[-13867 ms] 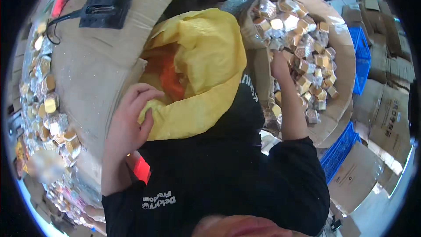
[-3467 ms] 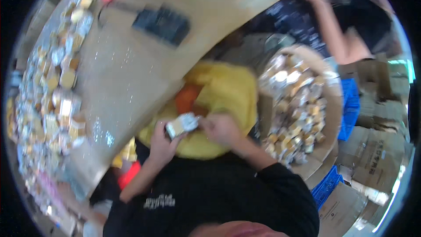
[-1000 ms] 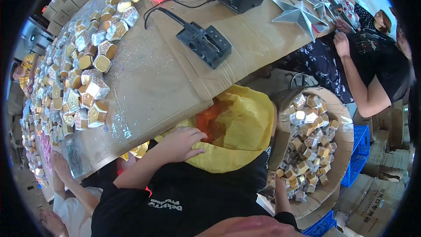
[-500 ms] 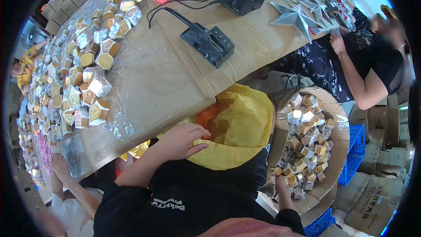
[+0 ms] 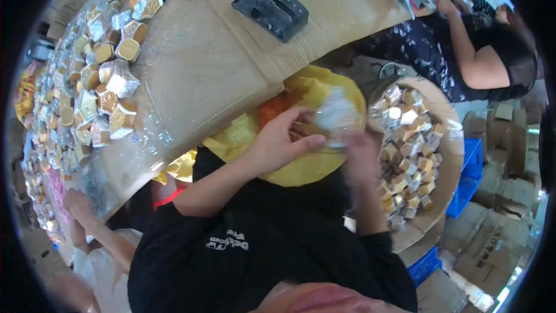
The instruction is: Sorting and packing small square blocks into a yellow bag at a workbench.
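Cardboard-topped table (image 5: pixel 220 75) fills ten o'clock; over the yellow bag (image 5: pixel 324 95) the left hand (image 5: pixel 278 145) and blurred right hand (image 5: pixel 359 150) pinch a silvery box (image 5: pixel 336 117) between them, likely folding; steadier fingers needed

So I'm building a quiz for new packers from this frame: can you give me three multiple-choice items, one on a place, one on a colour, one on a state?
1. Where is the round basket of foil-wrapped pieces?
A. On the person's right, beside the bag
B. On the tabletop
C. Behind the black box

2. What colour is the bag below both hands?
A. Blue
B. Yellow
C. White

3. What is the state of the silvery piece?
A. Lying in the basket
B. Resting on the table
C. Held up over the bag between the left hand and right hand

Answers: 1 A, the basket sits right of the bag, off the table. 2 B, the bag is plainly yellow. 3 C, both hands meet at the piece above the bag, though motion blur hides the exact grip.
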`<state>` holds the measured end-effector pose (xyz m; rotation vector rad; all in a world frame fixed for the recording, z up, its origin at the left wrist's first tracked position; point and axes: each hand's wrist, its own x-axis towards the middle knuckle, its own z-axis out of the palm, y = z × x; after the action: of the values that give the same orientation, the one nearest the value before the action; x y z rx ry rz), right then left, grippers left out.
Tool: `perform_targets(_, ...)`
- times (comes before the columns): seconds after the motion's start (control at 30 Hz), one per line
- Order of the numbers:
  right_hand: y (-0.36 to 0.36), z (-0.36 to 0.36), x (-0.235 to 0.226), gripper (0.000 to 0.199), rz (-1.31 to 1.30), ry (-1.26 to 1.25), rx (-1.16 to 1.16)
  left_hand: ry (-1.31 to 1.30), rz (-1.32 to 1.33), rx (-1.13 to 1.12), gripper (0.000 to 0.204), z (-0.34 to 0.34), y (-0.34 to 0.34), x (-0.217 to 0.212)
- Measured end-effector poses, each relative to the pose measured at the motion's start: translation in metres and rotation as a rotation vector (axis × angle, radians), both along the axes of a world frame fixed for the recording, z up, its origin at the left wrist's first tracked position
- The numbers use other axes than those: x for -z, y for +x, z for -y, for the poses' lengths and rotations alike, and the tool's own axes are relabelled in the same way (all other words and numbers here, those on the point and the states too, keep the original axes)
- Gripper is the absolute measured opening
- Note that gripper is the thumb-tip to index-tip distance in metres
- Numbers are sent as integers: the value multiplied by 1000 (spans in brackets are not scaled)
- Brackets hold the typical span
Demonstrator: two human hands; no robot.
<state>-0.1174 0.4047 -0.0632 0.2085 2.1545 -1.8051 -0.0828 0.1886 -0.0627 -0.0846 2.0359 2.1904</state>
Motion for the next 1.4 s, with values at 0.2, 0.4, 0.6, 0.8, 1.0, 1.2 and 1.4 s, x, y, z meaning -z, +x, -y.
perform_targets(0.2, 16, 65, 17, 43, -186, 201, -457, -370, 174, -8, 48, 53, 30, 20)
perform_targets(0.4, -26, 72, 19, 48, -706, 454, -917, -472, 78, 98, 47, 77, 40, 20)
perform_targets(0.6, -47, 73, 49, 41, -472, 241, -914, -285, 111, 33, 48, 79, 29, 37)
perform_targets(0.8, -37, 71, 49, 40, -423, 374, -998, -300, 169, 47, 39, 80, 30, 50)
perform_targets(1.0, -24, 72, 71, 44, -341, 315, -904, -659, 140, -20, 42, 68, 31, 61)
perform_targets(1.2, -20, 66, 42, 43, -331, 416, -811, -406, 71, 5, 45, 75, 35, 58)
perform_targets(1.4, -24, 75, 42, 37, -526, 85, -673, -44, 73, 52, 44, 70, 47, 51)
